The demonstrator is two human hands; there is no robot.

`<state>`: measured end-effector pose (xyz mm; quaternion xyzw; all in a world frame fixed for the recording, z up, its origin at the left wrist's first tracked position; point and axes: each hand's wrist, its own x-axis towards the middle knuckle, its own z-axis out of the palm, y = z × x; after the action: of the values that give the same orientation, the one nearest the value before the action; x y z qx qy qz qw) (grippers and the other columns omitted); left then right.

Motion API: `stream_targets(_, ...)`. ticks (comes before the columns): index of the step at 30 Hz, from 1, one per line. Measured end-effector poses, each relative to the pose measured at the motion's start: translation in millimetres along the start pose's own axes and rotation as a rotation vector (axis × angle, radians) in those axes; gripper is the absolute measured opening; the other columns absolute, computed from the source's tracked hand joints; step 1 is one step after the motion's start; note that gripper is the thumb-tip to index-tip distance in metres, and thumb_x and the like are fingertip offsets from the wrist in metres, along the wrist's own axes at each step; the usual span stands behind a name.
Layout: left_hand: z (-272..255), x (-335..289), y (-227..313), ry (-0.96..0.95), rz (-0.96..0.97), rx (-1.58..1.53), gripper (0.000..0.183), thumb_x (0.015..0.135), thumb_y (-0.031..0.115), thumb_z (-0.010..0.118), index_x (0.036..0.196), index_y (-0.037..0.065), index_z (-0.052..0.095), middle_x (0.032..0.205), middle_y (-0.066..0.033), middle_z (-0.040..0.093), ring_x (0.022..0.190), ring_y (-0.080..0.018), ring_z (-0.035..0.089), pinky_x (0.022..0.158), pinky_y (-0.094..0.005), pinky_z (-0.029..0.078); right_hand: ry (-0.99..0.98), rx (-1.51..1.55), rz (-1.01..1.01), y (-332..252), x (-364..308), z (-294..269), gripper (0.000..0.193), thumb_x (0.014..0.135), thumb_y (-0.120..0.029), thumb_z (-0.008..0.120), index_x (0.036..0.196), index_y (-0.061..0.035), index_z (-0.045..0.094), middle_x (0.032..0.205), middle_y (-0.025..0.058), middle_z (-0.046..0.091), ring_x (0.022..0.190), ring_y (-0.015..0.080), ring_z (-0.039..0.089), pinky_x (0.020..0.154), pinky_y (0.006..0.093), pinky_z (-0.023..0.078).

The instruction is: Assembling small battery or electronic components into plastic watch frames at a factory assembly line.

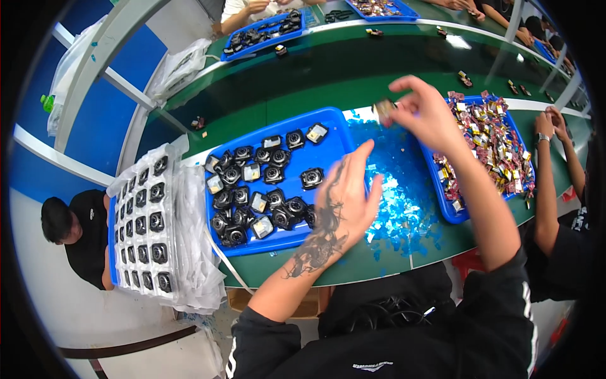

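Observation:
My right hand (432, 120) is raised over the far side of the bench, thumb and fingers closed on a small part (382, 110). Motion blurs this part, which looks dark and yellowish with some red. Beside the blue tray (341, 126), my left hand (348, 199) hovers with fingers stretched out and nothing visible in it. Several black watch casings (274, 174) lie in that tray, some showing a pale square face. A second blue tray (456, 216) on my right is heaped with small red and yellow electronic parts (492, 145).
Blue film scraps (394, 208) litter the green bench between the trays. At the left stands a stack of clear plastic trays (180, 240) holding black casings. A conveyor belt (315, 76) carries scattered small parts. Co-workers' hands (549, 126) are at the right; another person (82, 234) is at far left.

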<state>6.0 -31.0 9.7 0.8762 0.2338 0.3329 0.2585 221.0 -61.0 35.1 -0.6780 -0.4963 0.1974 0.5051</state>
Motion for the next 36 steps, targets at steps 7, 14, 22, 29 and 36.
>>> stream_targets(7,-36,-16,-67,-0.199,-0.035,0.635,0.04,0.076,0.026,0.076,0.107,0.006,0.062,0.1,-0.0141,0.063,0.101,-0.0337,0.059,0.088,-0.0426,0.049,0.057,-0.47,0.269,94,115,17,0.058,0.049,-0.025,0.094,0.096,-0.005,0.067,0.099,0.0146,0.068,0.098,0.0307,0.065,0.085,0.0368,0.052)
stream_targets(14,-45,-2,-60,-0.226,-0.113,0.571,0.04,0.072,0.024,0.079,0.105,0.007,0.063,0.1,-0.0127,0.062,0.102,-0.0323,0.059,0.087,-0.0422,0.049,0.087,-0.7,0.173,70,87,-8,0.039,0.075,-0.027,0.079,0.103,-0.0033,0.067,0.101,0.015,0.067,0.094,0.0267,0.065,0.08,0.0378,0.052)
stream_targets(22,-7,10,-11,0.264,0.278,0.004,0.04,0.067,0.004,0.082,0.103,0.001,0.062,0.108,-0.0154,0.065,0.088,-0.0262,0.066,0.067,-0.031,0.056,-0.386,0.525,0.284,-18,-44,22,0.024,0.096,-0.019,0.058,0.112,-0.0015,0.063,0.093,0.0038,0.067,0.077,0.0098,0.063,0.065,0.0255,0.053)
stream_targets(29,-1,6,-5,-0.301,-0.487,-1.097,0.028,0.093,0.003,0.059,0.117,-0.002,0.047,0.096,-0.009,0.062,0.074,-0.0168,0.067,0.063,-0.0251,0.058,-0.245,0.273,0.122,-19,-68,2,0.019,0.086,-0.017,0.07,0.094,0.0003,0.07,0.093,0.0109,0.069,0.075,0.0128,0.065,0.067,0.0288,0.053)
stream_targets(36,7,4,-6,-0.184,-0.612,-1.286,0.018,0.095,0.004,0.056,0.111,-0.001,0.054,0.093,-0.0127,0.067,0.079,-0.0207,0.069,0.067,-0.027,0.059,-0.165,-1.009,0.061,53,-49,-109,0.018,0.073,-0.013,0.076,0.086,-0.0049,0.066,0.089,0.0134,0.061,0.087,0.0328,0.061,0.078,0.042,0.05)
